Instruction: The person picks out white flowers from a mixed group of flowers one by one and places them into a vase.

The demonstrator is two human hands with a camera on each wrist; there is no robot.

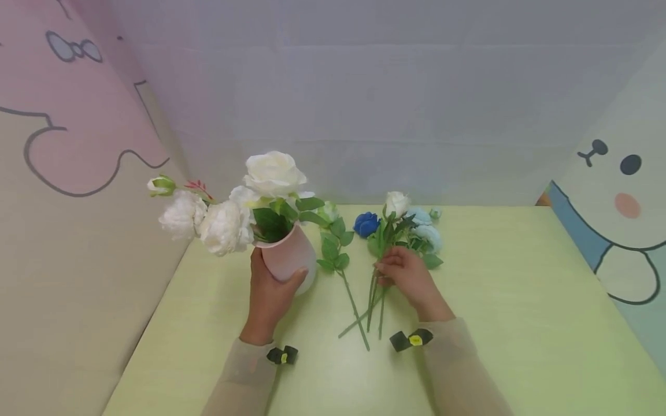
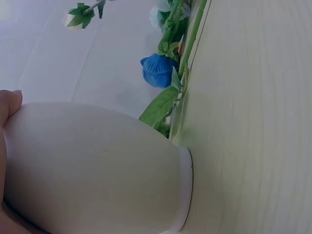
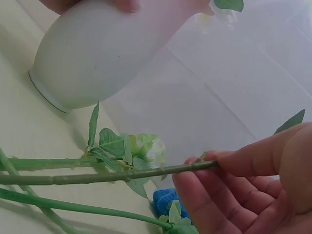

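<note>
My left hand (image 1: 270, 297) grips the side of a pale pink and white vase (image 1: 291, 260), whose base is right at the tabletop in the left wrist view. White flowers (image 1: 274, 173) and green leaves fill its mouth and lean out to the left. Over the loose flowers, my right hand (image 1: 412, 280) pinches a thin green stem (image 3: 161, 170) between thumb and index finger. A white rose (image 1: 397, 203) rises just above that hand. Around it lie a blue rose (image 1: 367, 224) and light blue flowers (image 1: 428, 236). Between the vase and this hand lies a leafy stem with a greenish-white flower (image 1: 328, 212).
The pale yellow-green table (image 1: 520, 323) carries everything. Crossed stem ends (image 1: 359, 323) point toward the near side. A plain grey-white backdrop (image 1: 385, 98) stands behind, with cartoon-printed panels (image 1: 624, 190) at both sides. Each sleeve cuff bears a small black and yellow marker (image 1: 416, 340).
</note>
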